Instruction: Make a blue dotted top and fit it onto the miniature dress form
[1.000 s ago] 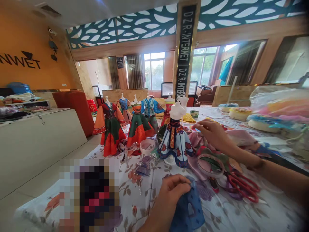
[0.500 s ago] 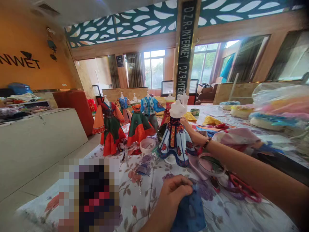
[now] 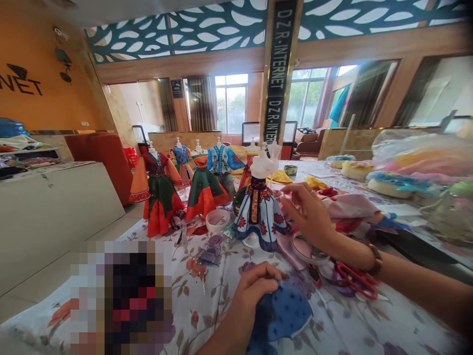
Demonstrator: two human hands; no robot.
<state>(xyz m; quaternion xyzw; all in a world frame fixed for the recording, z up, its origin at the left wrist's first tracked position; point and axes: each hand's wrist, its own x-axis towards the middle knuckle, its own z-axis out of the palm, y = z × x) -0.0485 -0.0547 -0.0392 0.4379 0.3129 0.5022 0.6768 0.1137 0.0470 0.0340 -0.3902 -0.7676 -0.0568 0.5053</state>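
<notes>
My left hand (image 3: 258, 291) pinches the upper edge of a dark blue patterned cloth piece (image 3: 288, 310) at the front of the table. My right hand (image 3: 310, 212) is raised in the middle right, its fingers bent and apart, with nothing visible between them. Just left of it stands a small white dress form (image 3: 261, 166) wearing a white skirt with red flowers and dark blue trim (image 3: 260, 222). Below my right wrist lie red-handled scissors (image 3: 356, 281) and a round pale bowl (image 3: 308, 249).
Several dressed dress forms, one with a red and green dress (image 3: 158, 192), stand at the back left. A small white bowl (image 3: 217, 220) sits before them. Fabric scraps (image 3: 347, 207) and a plastic-wrapped bundle (image 3: 410, 153) lie on the right. A floral tablecloth (image 3: 221, 315) covers the table.
My right hand has drawn back toward me from behind the white dress form. The blue cloth in my left hand shows a wider, rounded part. The whole view has shifted slightly.
</notes>
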